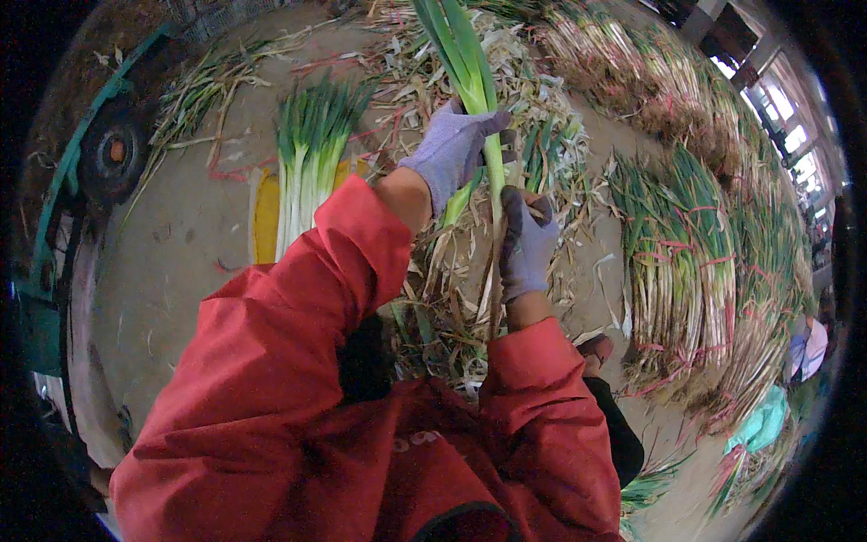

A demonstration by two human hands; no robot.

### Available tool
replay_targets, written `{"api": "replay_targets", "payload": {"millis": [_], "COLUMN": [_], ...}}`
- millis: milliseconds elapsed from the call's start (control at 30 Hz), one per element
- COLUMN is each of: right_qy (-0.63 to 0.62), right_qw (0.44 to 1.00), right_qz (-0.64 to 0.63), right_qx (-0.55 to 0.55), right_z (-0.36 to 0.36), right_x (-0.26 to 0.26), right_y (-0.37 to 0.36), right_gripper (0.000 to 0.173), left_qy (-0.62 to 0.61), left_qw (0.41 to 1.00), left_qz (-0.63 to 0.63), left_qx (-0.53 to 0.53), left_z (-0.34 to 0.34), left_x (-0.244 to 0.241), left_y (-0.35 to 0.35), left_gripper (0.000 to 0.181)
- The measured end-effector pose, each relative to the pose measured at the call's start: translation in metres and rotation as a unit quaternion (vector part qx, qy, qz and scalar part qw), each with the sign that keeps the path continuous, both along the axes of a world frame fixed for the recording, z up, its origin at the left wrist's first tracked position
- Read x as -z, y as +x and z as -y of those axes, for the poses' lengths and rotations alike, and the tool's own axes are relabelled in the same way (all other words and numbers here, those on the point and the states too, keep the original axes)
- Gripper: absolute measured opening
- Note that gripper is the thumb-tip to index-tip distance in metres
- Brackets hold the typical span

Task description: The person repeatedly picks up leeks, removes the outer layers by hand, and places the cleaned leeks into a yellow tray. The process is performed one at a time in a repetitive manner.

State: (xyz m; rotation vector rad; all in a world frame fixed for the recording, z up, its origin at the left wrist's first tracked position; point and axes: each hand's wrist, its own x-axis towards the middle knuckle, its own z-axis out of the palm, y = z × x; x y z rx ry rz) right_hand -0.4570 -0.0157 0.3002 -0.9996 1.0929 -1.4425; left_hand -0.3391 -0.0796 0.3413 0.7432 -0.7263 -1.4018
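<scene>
My left hand [450,149], in a lavender work glove with dark fingertips, grips a long green onion [496,166] just below where its leaves fan out. Lower on the stalk, my similarly gloved right hand [528,244] is shut around the pale stem with thumb and fingers. The dark green leaves point away from me and run out past the top of the view. A strip of brownish outer leaf hangs down beside my right wrist. Below both hands lies a heap of stripped, dry onion leaves [460,257].
Cleaned green onions [305,156] lie at the left on a yellow sheet [265,217]. Tied, untrimmed onion bundles [677,271] with pink string lie at the right, more behind them [609,61]. A wheeled cart's tyre [114,152] stands far left. A turquoise bag [758,423] is at lower right.
</scene>
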Motion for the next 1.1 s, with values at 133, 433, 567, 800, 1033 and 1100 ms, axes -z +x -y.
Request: {"api": "replay_targets", "payload": {"millis": [133,433,567,800,1033,1100], "right_qy": [0.07,0.107,-0.076,0.04,-0.047,0.044], "right_qw": [0.995,0.94,0.835,0.877,0.924,0.916], "right_qz": [0.017,0.219,-0.5,-0.311,-0.111,0.03], "right_qx": [-0.072,-0.239,-0.216,-0.364,-0.364,-0.397], "right_z": [0.012,0.007,-0.008,-0.058,-0.031,-0.043], "right_x": [0.018,0.083,0.158,0.076,0.072,0.055], "right_y": [-0.016,-0.097,-0.174,-0.086,-0.044,-0.042], "right_gripper": [0.024,0.012,0.025,0.043,0.04,0.046], "left_qy": [0.011,0.019,-0.007,0.005,-0.025,0.039], "left_qw": [1.0,0.998,0.996,0.991,0.957,0.967], "left_qz": [-0.018,-0.029,-0.046,0.062,0.243,0.212], "left_qx": [0.008,-0.061,-0.071,-0.114,-0.155,-0.138], "left_z": [-0.006,0.012,0.027,0.023,0.014,0.019], "left_x": [-0.004,-0.003,0.005,0.006,0.048,0.048], "left_y": [0.0,0.035,0.053,0.059,-0.002,-0.001], "left_gripper": [0.029,0.014,0.014,0.02,0.017,0.013]}}
